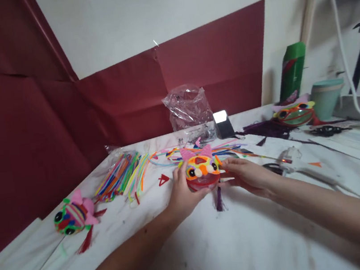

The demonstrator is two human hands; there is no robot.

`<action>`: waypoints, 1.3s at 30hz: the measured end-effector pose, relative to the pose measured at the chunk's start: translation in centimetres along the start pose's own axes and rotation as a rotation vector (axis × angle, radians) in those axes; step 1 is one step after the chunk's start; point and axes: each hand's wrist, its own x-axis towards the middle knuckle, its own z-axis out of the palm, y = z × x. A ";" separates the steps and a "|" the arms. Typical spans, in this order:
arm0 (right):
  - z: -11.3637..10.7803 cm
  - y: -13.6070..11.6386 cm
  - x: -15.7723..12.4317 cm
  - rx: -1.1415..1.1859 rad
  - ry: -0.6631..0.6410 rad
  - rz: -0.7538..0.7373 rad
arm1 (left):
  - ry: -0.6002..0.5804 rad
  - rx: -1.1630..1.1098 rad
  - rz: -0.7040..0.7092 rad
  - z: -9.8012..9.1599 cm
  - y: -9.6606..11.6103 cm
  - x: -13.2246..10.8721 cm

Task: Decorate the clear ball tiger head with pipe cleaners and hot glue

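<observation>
My left hand [182,194] grips a handmade animal-face ornament [201,168] from its left side, fingers curled around the edge. Fuzzy orange pipe cleaner forms the face, with pink ears, black-and-white eyes and a red triangle on the forehead; the lower part is clear red. A purple tassel [219,199] hangs beneath. At the ornament's right edge, my right hand [249,176] pinches the yellow piece with thumb and index finger, other fingers stretched out. A small red bent triangle [163,180] lies on the table left of the ornament.
Bundled pipe cleaners [121,176] and a fish-like ornament [73,216] are at left. A glue gun [310,169] lies by my right forearm. Behind stand a clear plastic bag [189,106], a small black device [223,125], another face ornament [294,113] and a green cup [326,97].
</observation>
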 end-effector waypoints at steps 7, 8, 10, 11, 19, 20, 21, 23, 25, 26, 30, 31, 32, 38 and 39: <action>0.3 3.5 0.3 -0.536 0.143 -0.286 | 0.041 -0.176 -0.173 0.8 -3.4 -2.4; 0.3 3.3 0.0 -0.668 0.142 -0.414 | 0.041 -0.204 -0.155 0.8 -3.4 -2.4; 0.6 2.8 -0.5 -1.038 0.100 -0.712 | 0.038 -0.230 -0.123 0.9 -3.2 -2.4; 0.7 2.6 -0.7 -1.227 0.072 -0.838 | 0.038 -0.223 -0.113 0.9 -3.1 -2.4; 0.9 3.3 -1.0 -1.559 0.039 -1.063 | -0.005 -0.345 -0.089 1.1 -3.1 -2.7; 0.9 3.5 -1.1 -1.552 0.032 -1.087 | -0.002 -0.383 -0.104 1.2 -3.3 -2.6; 0.9 3.7 -1.1 -1.541 0.027 -1.112 | 0.011 -0.408 -0.124 1.3 -3.4 -2.6; 0.9 4.0 -1.3 -1.496 0.032 -1.150 | 0.051 -0.430 -0.163 1.5 -3.5 -2.6; 1.0 4.3 -1.4 -1.429 0.052 -1.159 | 0.073 -0.438 -0.184 1.8 -3.5 -2.6; 1.0 4.4 -1.4 -1.400 0.066 -1.154 | 0.077 -0.444 -0.191 1.9 -3.4 -2.7; 1.3 4.7 -1.6 -1.368 0.135 -1.134 | 0.061 -0.480 -0.206 1.8 -2.9 -2.9; 1.4 4.8 -1.6 -1.369 0.152 -1.121 | 0.061 -0.486 -0.204 1.7 -2.8 -2.9; 1.5 4.9 -1.7 -1.360 0.168 -1.098 | 0.061 -0.488 -0.201 1.7 -2.9 -2.9; 2.0 5.7 -1.8 -1.208 0.181 -0.894 | -0.006 -0.486 -0.166 1.0 -3.9 -2.7; 2.1 5.8 -1.8 -1.199 0.168 -0.895 | -0.023 -0.505 -0.164 0.8 -4.0 -2.7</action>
